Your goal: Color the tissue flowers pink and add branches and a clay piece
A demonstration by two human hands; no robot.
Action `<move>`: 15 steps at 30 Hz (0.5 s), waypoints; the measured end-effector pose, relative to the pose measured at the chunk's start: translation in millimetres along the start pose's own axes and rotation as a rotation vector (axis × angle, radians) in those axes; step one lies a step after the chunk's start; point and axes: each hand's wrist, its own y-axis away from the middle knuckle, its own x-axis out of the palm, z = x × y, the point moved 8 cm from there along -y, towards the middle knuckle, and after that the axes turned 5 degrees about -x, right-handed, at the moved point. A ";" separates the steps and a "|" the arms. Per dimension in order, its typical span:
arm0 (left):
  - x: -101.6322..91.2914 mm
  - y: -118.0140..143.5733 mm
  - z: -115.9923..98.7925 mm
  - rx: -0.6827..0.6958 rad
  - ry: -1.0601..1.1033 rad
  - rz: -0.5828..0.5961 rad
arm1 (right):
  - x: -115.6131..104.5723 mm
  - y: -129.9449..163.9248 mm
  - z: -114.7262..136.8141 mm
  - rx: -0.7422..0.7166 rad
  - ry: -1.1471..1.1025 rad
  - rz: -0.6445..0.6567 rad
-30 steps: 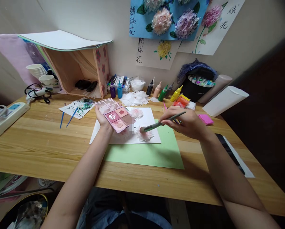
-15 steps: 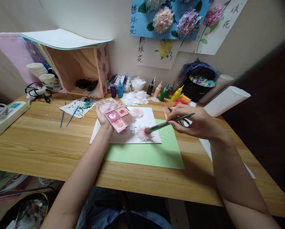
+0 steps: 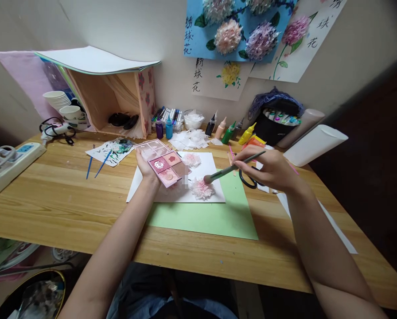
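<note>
My left hand [image 3: 144, 163] holds an open pink powder palette [image 3: 162, 162] tilted above a white sheet [image 3: 172, 191]. My right hand [image 3: 268, 169] grips a green-handled brush [image 3: 233, 167]; its pink tip hovers just above a fluffy pink tissue flower [image 3: 202, 188] on the sheet. A second, smaller tissue flower [image 3: 192, 159] lies farther back on the same sheet. The white sheet overlaps a light green sheet [image 3: 215, 217] on the wooden desk [image 3: 52, 208].
Black scissors [image 3: 249, 179] lie under my right hand. Paint bottles [image 3: 229, 130], markers [image 3: 167, 116], tissue scraps [image 3: 189, 138] and a black marker bag [image 3: 274, 122] line the wall. A white roll [image 3: 314, 142], a power strip [image 3: 9, 161], blue brushes [image 3: 97, 163] and an open box [image 3: 114, 99] stand around.
The brush tip has lifted slightly off the near tissue flower and shifted right. My right hand moved a little right, uncovering the scissors. The view shifted a bit.
</note>
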 end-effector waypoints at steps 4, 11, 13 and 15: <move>2.0 0.9 -2.2 0.022 -0.021 0.009 | -28.7 8.9 -8.3 0.126 -0.075 -0.394; 6.6 3.9 6.1 -0.036 -0.010 0.060 | -22.1 4.1 1.3 0.130 -0.231 -0.439; 10.3 6.8 13.0 -0.067 -0.006 0.086 | -9.8 -0.6 7.6 0.093 -0.289 -0.339; 13.3 10.9 22.8 -0.116 -0.005 0.098 | 0.8 -3.2 13.8 0.055 -0.326 -0.263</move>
